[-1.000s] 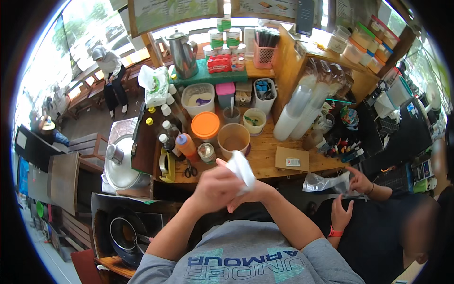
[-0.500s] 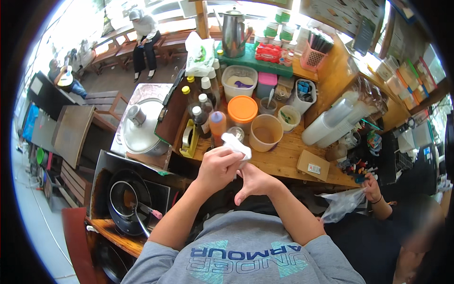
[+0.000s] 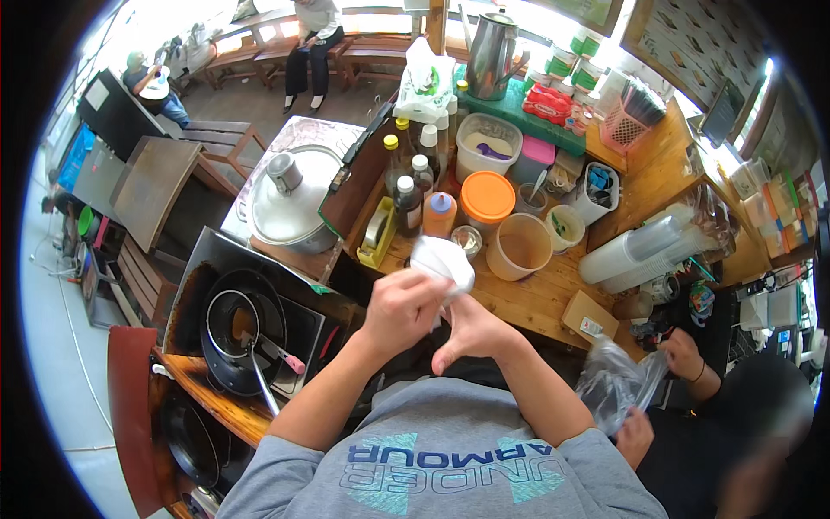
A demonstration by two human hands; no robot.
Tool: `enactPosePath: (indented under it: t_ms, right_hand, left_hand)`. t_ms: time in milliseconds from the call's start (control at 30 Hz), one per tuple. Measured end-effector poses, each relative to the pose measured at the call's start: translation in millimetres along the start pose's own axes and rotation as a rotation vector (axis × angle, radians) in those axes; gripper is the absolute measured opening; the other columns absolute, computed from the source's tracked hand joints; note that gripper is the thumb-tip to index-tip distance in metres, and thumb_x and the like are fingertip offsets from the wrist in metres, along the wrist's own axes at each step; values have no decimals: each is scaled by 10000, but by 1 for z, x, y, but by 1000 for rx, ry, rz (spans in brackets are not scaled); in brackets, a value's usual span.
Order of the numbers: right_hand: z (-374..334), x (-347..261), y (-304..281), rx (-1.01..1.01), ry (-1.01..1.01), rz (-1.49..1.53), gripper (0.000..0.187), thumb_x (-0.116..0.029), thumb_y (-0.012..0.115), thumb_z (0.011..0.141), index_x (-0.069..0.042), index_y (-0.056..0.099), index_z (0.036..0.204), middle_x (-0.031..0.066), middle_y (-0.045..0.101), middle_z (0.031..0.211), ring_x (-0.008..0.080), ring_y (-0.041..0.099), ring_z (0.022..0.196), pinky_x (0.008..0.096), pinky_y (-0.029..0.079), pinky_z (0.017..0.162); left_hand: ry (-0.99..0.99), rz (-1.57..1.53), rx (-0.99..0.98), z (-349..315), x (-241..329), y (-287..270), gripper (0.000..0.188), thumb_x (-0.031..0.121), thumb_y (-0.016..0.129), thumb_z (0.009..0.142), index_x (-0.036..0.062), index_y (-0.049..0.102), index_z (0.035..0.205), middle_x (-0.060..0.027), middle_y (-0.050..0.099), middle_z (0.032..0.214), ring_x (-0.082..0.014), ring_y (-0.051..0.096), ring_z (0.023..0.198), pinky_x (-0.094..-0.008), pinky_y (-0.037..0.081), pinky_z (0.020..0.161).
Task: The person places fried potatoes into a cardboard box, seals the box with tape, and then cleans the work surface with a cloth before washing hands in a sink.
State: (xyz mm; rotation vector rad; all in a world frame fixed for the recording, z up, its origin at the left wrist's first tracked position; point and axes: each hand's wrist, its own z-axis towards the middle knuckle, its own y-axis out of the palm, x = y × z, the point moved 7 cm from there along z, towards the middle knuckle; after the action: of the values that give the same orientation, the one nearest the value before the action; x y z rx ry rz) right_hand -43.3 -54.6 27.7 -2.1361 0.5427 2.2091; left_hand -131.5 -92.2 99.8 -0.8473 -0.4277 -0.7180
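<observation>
My left hand [image 3: 399, 310] and my right hand [image 3: 467, 330] are pressed together in front of my chest, both gripping a crumpled white cloth or paper wad [image 3: 443, 259] that sticks up above the fingers. They hover over the near edge of a wooden counter [image 3: 527, 303]. Just beyond the wad stand an orange squeeze bottle [image 3: 438, 214], a small metal cup [image 3: 468, 240] and a tan plastic tub [image 3: 518, 246].
Sauce bottles [image 3: 408, 177], an orange-lidded container [image 3: 487, 197], stacked clear cups [image 3: 644, 251] and a metal kettle [image 3: 489, 43] crowd the counter. A lidded pot [image 3: 287, 197] and a dark pan [image 3: 238, 324] sit at left. Another person's hands [image 3: 683, 355] handle a clear plastic bag [image 3: 616, 385] at right.
My view has swung left and down, bringing the pot and pans into sight. Both hands stay clasped on the white wad, shifted slightly, with the wad now bunched above the fingers.
</observation>
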Motion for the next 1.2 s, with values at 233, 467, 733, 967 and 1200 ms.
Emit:
enactPosePath:
  t_ms: [233, 467, 733, 967, 1200]
  right_hand:
    - [-7, -70, 22, 87, -133, -378, 1407, -459, 987, 484, 60, 191, 1522, 208, 287, 1533, 310, 227, 1472, 412, 176, 1216]
    - [-9, -40, -5, 230, -353, -683, 1103, -255, 894, 634, -42, 288, 1531, 317, 64, 1618, 444, 9, 1521, 478, 127, 1218]
    - [-14, -19, -4, 149, -81, -457, 859, -251, 915, 631, -20, 499, 1346, 242, 433, 1427, 341, 368, 1373, 409, 322, 1126]
    - [-27, -11, -36, 374, -106, -470, 1372, -205, 949, 591, -19, -3, 1562, 204, 365, 1490, 274, 432, 1344, 381, 302, 1160]
    - [-35, -7, -53, 688, -99, -1022, 1193, -318, 819, 710, 30, 62, 1564, 314, 34, 1614, 443, 161, 1483, 483, 199, 1184]
  left_hand:
    - [-424, -338, 259, -8, -13, -31, 116, 8, 732, 860, -40, 708, 963, -95, 686, 754, -106, 624, 621, -253, 477, 544]
    - [28, -225, -206, 14, 46, -3, 185, -2, 733, 713, 56, 682, 882, -88, 645, 749, -270, 644, 668, -347, 511, 614]
    - [-6, -271, -244, 16, 22, 13, 137, 25, 734, 750, 31, 661, 867, -131, 668, 867, -301, 663, 801, -361, 532, 713]
    - [-153, -275, -357, 14, 26, 19, 147, 64, 757, 789, 11, 667, 892, -139, 656, 770, -265, 656, 669, -336, 513, 616]
    - [-356, -226, -220, 10, 28, 35, 151, 81, 726, 808, -2, 653, 911, -190, 650, 852, -370, 636, 809, -423, 513, 733]
